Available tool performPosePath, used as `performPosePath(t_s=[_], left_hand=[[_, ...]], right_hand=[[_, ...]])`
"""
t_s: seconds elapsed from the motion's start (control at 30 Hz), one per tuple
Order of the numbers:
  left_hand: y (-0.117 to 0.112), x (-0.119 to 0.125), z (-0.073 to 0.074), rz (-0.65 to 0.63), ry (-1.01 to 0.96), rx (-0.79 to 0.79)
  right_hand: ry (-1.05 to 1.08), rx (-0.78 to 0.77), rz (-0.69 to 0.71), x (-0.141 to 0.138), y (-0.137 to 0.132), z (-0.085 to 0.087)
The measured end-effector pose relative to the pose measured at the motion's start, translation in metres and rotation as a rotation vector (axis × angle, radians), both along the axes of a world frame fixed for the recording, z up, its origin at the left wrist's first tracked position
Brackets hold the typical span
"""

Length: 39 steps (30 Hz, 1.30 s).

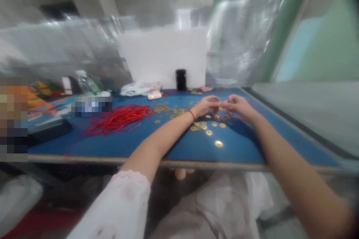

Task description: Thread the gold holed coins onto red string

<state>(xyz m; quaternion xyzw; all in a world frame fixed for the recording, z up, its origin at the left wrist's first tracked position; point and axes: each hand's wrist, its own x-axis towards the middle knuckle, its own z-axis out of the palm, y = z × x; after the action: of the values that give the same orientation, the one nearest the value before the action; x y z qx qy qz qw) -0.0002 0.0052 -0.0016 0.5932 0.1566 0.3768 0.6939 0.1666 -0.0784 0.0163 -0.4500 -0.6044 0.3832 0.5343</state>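
Over the blue table my left hand (pixel 209 105) and my right hand (pixel 239 107) meet, fingertips pinched close together. A small brass-coloured coin (pixel 222 105) shows blurred between them, at the fingers of my left hand. Red cord (pixel 231 115) hangs by my right hand, and its fingers appear closed on it; the exact grip is too blurred to make out. Loose coins, some with a hole in the middle, lie under and before my hands, with one coin (pixel 218 144) nearest me. To the left spreads a tangled heap of red cords (pixel 123 118).
A black phone (pixel 181 79) stands upright against a white board (pixel 168 52) at the back. Beside it are a white plastic bag (pixel 140 88) and a pale oblong item (pixel 155 95). Farther left stands a clear bottle (pixel 85 83). The table's front edge (pixel 196 163) runs before me.
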Motion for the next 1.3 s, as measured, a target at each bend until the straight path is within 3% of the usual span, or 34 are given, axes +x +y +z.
performPosePath(t_s=[0.9, 1.3], left_hand=[[-0.0045, 0.0010, 0.0041, -0.003, 0.009, 0.020], [-0.0025, 0.0016, 0.0009, -0.031, 0.020, 0.041]], right_hand=[[0.086, -0.046, -0.024, 0.0047, -0.0035, 0.0060], [0.038, -0.077, 0.122, -0.0001, -0.0040, 0.0016]])
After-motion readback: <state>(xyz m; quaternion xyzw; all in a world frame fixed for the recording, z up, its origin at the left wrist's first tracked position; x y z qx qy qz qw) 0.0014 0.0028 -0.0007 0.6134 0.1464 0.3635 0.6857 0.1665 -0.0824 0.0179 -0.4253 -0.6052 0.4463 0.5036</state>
